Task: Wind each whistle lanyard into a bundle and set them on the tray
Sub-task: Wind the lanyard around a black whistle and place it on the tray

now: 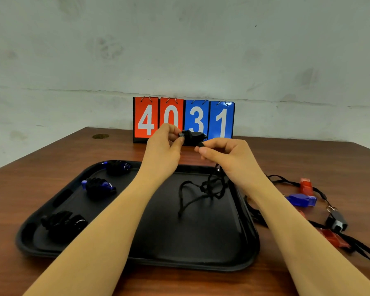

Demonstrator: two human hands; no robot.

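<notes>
- My left hand (166, 144) is raised above the tray's far edge, thumb and fingers pinched on a black whistle (191, 136).
- My right hand (224, 153) is just beside it, fingertips pinched together on the black cord (203, 189) close to the whistle.
- From my right hand the cord hangs down and its loose end lies in loops on the black tray (158, 251), right of centre.
- Three wound bundles sit along the tray's left side: one at the far corner (118, 167), one in the middle (99, 186), one nearest me (63, 223).
- On the table (308, 157) right of the tray lies an unwound tangle: a red whistle (306, 185), a blue whistle (301, 199), a grey whistle (336, 222) and another red one (333, 240), their black cords crossing each other.
- A scoreboard (183, 119) reading 4 0 3 1 stands at the table's back edge, partly behind my hands.
</notes>
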